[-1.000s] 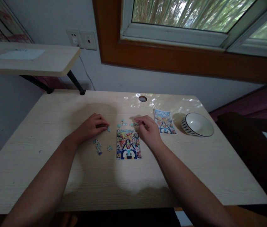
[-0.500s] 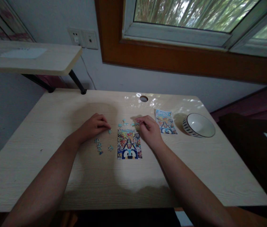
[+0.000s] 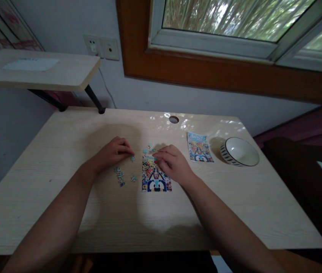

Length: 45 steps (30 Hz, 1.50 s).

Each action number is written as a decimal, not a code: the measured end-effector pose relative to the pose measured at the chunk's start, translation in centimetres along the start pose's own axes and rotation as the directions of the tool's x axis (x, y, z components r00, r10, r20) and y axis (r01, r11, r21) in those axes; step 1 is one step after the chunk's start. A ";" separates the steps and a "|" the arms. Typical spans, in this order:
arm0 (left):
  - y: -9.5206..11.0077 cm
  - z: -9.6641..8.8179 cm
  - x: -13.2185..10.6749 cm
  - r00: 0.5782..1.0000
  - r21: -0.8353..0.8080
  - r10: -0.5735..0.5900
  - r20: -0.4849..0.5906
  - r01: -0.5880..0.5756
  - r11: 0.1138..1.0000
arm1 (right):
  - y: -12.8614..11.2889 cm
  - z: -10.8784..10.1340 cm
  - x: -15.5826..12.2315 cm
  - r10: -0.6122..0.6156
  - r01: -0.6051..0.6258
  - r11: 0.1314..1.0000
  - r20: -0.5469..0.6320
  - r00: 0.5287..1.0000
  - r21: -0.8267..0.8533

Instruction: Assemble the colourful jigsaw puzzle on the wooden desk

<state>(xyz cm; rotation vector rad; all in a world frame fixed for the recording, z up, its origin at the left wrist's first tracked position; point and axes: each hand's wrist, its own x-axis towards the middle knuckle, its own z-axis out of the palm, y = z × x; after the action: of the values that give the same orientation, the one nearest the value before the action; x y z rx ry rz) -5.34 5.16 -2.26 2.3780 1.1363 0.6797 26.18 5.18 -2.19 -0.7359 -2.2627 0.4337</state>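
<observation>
A jigsaw puzzle (image 3: 157, 185), largely joined with a blue cartoon dog face at its bottom, lies flat on the desk. My right hand (image 3: 174, 163) is over its upper right part, thumb and fingers drawn together at the top edge; whatever they hold is hidden. To the left, my left hand (image 3: 117, 151) rests on the desk with its fingertips closed on a small puzzle piece (image 3: 133, 158). Below it are a loose piece (image 3: 133, 178) and a strip of several pieces (image 3: 120, 176). More loose pieces (image 3: 145, 151) lie just above the puzzle.
A printed picture sheet (image 3: 200, 148) lies right of the puzzle, beside a white bowl (image 3: 241, 151) with a striped outside. A raised shelf (image 3: 72, 72) on black legs stands at the back left. The desk (image 3: 235, 212) has a round cable hole (image 3: 174, 120) near its rear edge.
My right hand has moved left and toward me, from the loose pieces above the puzzle onto its top edge. My left hand has stayed in place.
</observation>
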 end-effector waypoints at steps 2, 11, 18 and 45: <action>0.2 0.0 0.0 1.000 0.000 -0.023 -0.007 0.023 1.000 | -1.1 0.3 0.0 -0.061 0.064 0.998 0.097 0.993 -0.025; 0.0 0.1 0.3 0.997 -0.014 -0.061 -0.041 0.060 0.998 | -6.5 2.3 0.1 -0.149 0.191 0.977 0.344 0.927 -0.094; -0.5 0.4 0.3 0.997 -0.001 -0.053 -0.056 0.053 0.999 | -7.1 2.9 0.1 -0.186 0.232 0.970 0.388 0.902 -0.074; -0.2 0.2 0.3 0.997 0.019 -0.072 -0.020 0.073 0.997 | 2.7 -0.4 -0.6 0.405 -0.438 0.889 -0.218 0.888 -0.133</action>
<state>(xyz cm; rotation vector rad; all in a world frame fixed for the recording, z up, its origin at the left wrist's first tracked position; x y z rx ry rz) -5.11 5.49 -2.47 2.3385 1.2359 0.6713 27.83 6.93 -3.54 -1.3227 -1.9762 0.3471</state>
